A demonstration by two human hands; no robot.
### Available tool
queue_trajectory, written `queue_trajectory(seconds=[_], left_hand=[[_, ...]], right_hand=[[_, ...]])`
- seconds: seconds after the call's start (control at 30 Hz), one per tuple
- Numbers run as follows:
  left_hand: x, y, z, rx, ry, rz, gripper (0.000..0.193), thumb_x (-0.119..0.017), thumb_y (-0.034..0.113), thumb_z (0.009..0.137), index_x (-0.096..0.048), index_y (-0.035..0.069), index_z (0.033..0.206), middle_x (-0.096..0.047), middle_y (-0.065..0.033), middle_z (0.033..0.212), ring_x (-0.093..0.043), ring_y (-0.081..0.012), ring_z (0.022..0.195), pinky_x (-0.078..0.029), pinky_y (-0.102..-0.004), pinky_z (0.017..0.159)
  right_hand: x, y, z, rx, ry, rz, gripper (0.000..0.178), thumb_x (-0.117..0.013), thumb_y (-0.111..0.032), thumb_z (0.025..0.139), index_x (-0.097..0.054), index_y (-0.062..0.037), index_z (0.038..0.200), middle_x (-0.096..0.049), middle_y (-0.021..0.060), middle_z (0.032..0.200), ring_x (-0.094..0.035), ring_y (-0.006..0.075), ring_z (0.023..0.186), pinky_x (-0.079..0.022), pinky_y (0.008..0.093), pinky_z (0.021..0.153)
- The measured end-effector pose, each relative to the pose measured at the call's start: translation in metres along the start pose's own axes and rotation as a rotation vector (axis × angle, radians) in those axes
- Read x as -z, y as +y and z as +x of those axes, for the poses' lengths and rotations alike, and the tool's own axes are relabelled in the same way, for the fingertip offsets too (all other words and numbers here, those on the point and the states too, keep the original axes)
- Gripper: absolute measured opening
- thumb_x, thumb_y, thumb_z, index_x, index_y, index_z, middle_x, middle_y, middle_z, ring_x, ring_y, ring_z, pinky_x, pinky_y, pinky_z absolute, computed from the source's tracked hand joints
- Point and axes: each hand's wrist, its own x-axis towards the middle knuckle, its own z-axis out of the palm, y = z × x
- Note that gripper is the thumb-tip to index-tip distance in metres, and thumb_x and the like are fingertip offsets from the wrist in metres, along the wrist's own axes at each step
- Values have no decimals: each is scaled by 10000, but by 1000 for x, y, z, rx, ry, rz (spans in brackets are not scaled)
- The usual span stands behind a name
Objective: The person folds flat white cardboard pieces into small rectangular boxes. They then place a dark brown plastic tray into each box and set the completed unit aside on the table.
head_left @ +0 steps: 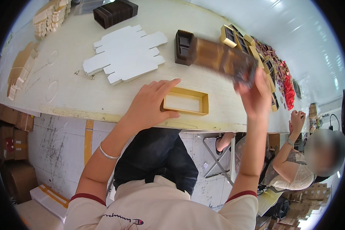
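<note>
My left hand [150, 102] grips the left end of a small open gold box [205, 104], thumb at its near side and fingers at its far side. The box sits near the table's front edge, its white bottom showing. In my right hand [255, 94] is a brown see-through plastic tray [222, 57], smeared by motion and raised above the table to the right of the box. Behind the tray's far left end stand dark brown plastic trays [183, 46]; whether they touch it I cannot tell.
Flat white box blanks [128, 53] lie stacked at middle left, with more dark trays [115, 13] behind. Folded card pieces [21, 71] stand far left. Gold boxes with dark trays [229, 36] line the right side, beside small wrapped pieces [274, 57]. Another person [291, 165] works at right.
</note>
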Motion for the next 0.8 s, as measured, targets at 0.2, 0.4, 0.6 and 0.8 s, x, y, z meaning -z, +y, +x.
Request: queue_trajectory(seconds=[0.2,0.4,0.6,0.8], left_hand=[[-2,-2,2,-40,-29,-14,839,-826,222,657,-430,116,1389,-541,-129,1254,-498,-340,1139,-394,-412,991],[-1,-5,2,-100,-51,18,824,-825,192,649,-454,116,1381,-543,-124,1251,-510,-331,1133,-415,-397,978],[1,0,3,-74,-78,11,758,-817,180,661,-507,126,1351,-511,-113,1315,-518,-308,1128,-426,-399,973],[10,-4,12,-42,-187,-31,662,-806,170,685,-567,102,1299,-395,-124,1440,-493,-317,1187,-421,-412,996]], right_hand=[[14,27,-71,-453,277,34,357,-556,-297,967,-592,49,1046,-670,118,927,-641,149,697,-550,268,610],[20,44,-54,-526,307,46,374,-564,-283,965,-580,81,1047,-667,128,949,-648,162,737,-566,270,675],[8,59,-65,-639,156,-296,342,-622,-378,933,-612,-70,785,-533,-14,689,-507,90,656,-421,235,592],[8,54,-68,-97,-66,-851,290,-689,-170,870,-611,-22,1106,-548,61,808,-543,176,719,-450,293,650]])
